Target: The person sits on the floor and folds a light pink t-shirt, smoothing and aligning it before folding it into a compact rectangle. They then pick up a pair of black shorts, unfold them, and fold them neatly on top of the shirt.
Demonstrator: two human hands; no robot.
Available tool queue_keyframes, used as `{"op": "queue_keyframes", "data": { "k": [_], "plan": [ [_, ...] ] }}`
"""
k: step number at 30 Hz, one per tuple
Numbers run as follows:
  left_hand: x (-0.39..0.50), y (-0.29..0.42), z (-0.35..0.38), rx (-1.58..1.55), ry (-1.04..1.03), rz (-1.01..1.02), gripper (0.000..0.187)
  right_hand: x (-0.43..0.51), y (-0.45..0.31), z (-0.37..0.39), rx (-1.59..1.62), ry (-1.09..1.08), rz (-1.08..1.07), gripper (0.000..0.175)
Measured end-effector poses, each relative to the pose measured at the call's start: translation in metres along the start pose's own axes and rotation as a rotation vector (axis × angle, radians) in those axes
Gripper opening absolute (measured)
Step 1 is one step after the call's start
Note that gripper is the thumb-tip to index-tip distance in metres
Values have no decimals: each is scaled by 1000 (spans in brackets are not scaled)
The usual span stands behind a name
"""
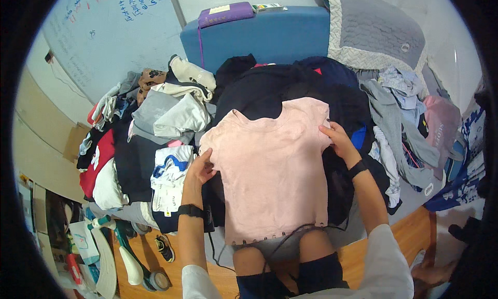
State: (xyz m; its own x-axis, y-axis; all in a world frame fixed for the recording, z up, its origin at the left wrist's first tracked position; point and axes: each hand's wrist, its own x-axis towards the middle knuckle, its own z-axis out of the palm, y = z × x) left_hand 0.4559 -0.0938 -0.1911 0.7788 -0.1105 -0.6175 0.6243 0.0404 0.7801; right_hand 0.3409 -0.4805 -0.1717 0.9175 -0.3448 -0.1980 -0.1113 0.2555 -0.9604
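A small pale pink short-sleeved shirt point(274, 170) is spread out in front of me, its neckline away from me and its hem above my knees. My left hand point(202, 167) grips the sleeve edge on the left side. On the right side, the fingers of my right hand point(338, 139) pinch the other sleeve. Both wrists wear black bands. Beneath and behind the shirt lies a large heap of black clothes point(253, 85). A folded white garment with blue trim point(171, 170) rests just left of my left hand.
Piles of clothes point(171, 112) lie at the left, and grey trousers point(397, 124) with other garments at the right. A blue backrest point(268, 38) bears a purple book point(227, 14). A black cable point(307, 226) crosses near my knees. A scooter point(128, 244) stands on the wooden floor.
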Motion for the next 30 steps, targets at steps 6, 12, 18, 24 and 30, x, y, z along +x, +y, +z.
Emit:
{"op": "queue_keyframes", "data": {
  "k": [6, 12, 18, 24, 30],
  "plan": [
    [6, -4, 5, -20, -85, 135, 54, -7, -1, -12, 37, 22, -94, 26],
    [20, -12, -8, -105, -171, 336, 41, 13, 12, -39, -33, 36, -215, 13],
    [25, -17, -18, -115, -78, 397, 32, 19, 25, -50, -138, 223, -333, 9],
    [18, -27, -8, -109, 168, 560, 26, 16, 43, -49, -130, 255, -247, 15],
    [-18, -16, -5, 137, 336, 520, 43, -76, 73, -88, -243, 80, 276, 21]
  ]
}}
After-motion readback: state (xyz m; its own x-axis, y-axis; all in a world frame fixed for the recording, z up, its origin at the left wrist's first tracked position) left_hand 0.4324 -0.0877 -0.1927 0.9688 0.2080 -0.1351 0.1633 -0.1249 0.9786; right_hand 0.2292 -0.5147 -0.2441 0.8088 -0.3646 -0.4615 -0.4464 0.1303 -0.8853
